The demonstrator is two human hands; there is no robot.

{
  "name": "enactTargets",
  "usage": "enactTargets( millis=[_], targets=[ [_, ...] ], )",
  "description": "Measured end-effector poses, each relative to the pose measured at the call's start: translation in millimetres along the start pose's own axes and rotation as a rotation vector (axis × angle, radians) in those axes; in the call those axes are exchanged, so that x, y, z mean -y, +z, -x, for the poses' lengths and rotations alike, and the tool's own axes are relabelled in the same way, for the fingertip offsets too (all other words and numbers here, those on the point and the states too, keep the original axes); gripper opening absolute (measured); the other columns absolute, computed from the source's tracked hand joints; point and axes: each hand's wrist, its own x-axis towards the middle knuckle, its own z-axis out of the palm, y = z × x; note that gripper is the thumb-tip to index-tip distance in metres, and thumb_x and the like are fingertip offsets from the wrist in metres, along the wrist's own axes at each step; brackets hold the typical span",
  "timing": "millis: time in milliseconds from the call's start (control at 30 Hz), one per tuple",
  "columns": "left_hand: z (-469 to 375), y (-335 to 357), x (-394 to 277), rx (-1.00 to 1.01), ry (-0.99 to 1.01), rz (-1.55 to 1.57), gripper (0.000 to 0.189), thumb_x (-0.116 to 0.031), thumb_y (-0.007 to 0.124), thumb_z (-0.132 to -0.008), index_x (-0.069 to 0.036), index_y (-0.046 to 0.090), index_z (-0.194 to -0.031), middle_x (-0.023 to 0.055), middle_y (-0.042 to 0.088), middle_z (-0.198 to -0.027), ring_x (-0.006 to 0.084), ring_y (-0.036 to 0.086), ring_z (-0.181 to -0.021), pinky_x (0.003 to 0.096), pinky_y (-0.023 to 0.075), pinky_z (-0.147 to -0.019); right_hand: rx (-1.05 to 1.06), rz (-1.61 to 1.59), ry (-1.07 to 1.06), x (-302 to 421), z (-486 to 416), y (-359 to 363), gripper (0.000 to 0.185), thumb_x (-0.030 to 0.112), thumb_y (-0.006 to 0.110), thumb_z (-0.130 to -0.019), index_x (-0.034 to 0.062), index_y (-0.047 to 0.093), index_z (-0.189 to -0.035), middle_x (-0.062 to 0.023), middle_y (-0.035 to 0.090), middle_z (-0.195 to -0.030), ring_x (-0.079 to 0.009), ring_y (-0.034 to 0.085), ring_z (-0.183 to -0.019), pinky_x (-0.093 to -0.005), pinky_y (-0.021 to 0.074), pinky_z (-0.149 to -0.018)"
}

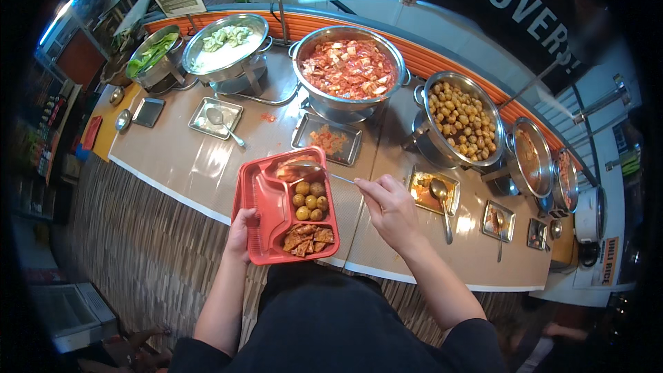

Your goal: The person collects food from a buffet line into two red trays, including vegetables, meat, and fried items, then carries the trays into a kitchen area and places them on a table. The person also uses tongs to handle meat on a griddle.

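Observation:
My left hand [240, 235] grips the left side of a red plastic compartment food tray [264, 202], held above the counter's front edge. Between the fingers of my right hand [391, 212] is the thin handle of a metal spoon [339, 176]. Its bowl end reaches into the tray's top compartment, over reddish kimchi-like food [295, 171]. Small round potatoes [310, 201] fill the middle compartment on the right. Browned, glazed flat pieces [305, 241] lie in the bottom one. The large left compartment shows bare red plastic.
Behind the tray stands a steel chafing pan [344, 99] of red kimchi-like food, with a potato pan [423, 101] to its right. Pans of greens [166, 70] and pale salad [228, 70] are at left. Steel spoon trays [327, 137] line the brown-covered counter [160, 150].

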Motion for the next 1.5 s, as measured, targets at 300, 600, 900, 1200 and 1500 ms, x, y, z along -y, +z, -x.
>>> enactTargets(
  millis=[300, 600, 900, 1200, 1500],
  targets=[
    [79, -93, -30, -0.150, 0.345, 0.182, 0.047, -0.023, 0.053, -0.095, -0.002, 0.051, -0.136, 0.0140, 0.063, -0.130, 0.0297, 0.062, -0.118, 0.0447, 0.0472, -0.107, -0.169, -0.157, 0.517, -117, 14, 107, 0.021, 0.010, 0.061, -0.095, 0.0035, 0.071, -0.112, -0.0136, 0.067, -0.097, -0.0257, 0.065, -0.087, -0.0339, 0.0498, -0.077],
    [186, -227, -82, -0.301, 0.606, 0.320, 0.044, -0.023, 0.052, -0.093, -0.003, 0.051, -0.132, 0.0134, 0.061, -0.134, 0.0309, 0.061, -0.120, 0.0451, 0.0464, -0.108, 0.340, -0.102, 0.627, -79, 72, 233, 0.052, 0.030, 0.066, -0.093, -0.0007, 0.052, -0.132, -0.0181, 0.066, -0.106, -0.0329, 0.066, -0.093, -0.0449, 0.0529, -0.083],
    [195, -405, -211, -0.447, 0.420, 0.348, 0.042, -0.022, 0.055, -0.092, -0.005, 0.054, -0.131, 0.0113, 0.065, -0.123, 0.0267, 0.065, -0.112, 0.0430, 0.0524, -0.100, 0.125, -1.104, 1.079, 37, 52, 296, 0.029, -0.005, 0.059, -0.080, 0.0063, 0.060, -0.107, -0.0078, 0.064, -0.105, -0.0189, 0.063, -0.091, -0.0313, 0.0553, -0.075],
    [198, -542, -443, -0.388, 0.358, 0.352, 0.049, -0.024, 0.054, -0.093, -0.004, 0.049, -0.137, 0.0135, 0.062, -0.130, 0.0296, 0.063, -0.116, 0.0453, 0.0513, -0.101, 0.190, -1.068, 0.836, 243, -80, 366, 0.042, -0.002, 0.064, -0.076, 0.0048, 0.057, -0.117, -0.0118, 0.063, -0.128, -0.0243, 0.060, -0.119, -0.0395, 0.0453, -0.106],
    [182, -670, -638, -0.628, 0.548, 0.416, 0.048, -0.021, 0.054, -0.091, -0.005, 0.049, -0.135, 0.0132, 0.062, -0.127, 0.0309, 0.062, -0.116, 0.0463, 0.0503, -0.101, 0.893, -1.095, 0.650, 483, -400, 727, 0.037, 0.000, 0.070, -0.079, 0.0016, 0.061, -0.114, -0.0086, 0.066, -0.118, -0.0199, 0.064, -0.104, -0.0346, 0.0515, -0.094]
  ],
)
